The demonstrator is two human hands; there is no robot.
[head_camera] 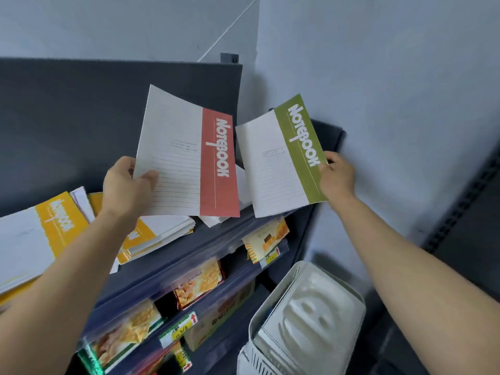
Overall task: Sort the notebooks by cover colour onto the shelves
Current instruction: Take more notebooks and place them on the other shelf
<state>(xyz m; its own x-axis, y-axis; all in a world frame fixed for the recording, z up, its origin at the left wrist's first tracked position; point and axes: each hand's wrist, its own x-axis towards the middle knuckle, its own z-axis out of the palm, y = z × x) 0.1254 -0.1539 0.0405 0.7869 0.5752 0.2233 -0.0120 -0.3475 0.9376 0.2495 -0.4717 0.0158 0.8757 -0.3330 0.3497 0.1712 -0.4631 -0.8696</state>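
Note:
My left hand (127,186) pinches the lower left edge of a notebook with a red cover band (189,155), held up above the top shelf (327,131). My right hand (336,175) grips the lower right corner of a notebook with a green cover band (281,158), also held up, at the shelf's right end. On the shelf below lie yellow-banded notebooks: a stack at the far left (40,234) and another stack (154,234) under my left forearm. More white notebooks (216,220) lie under the two raised ones, their colours hidden.
Dark shelf backboard (81,117) rises behind the notebooks. Lower shelves hold snack boxes (200,282) with yellow price tags (178,330). A white plastic basket (305,320) stands on the floor at the right, against the pale wall (392,77). Another dark rack (470,212) borders the right.

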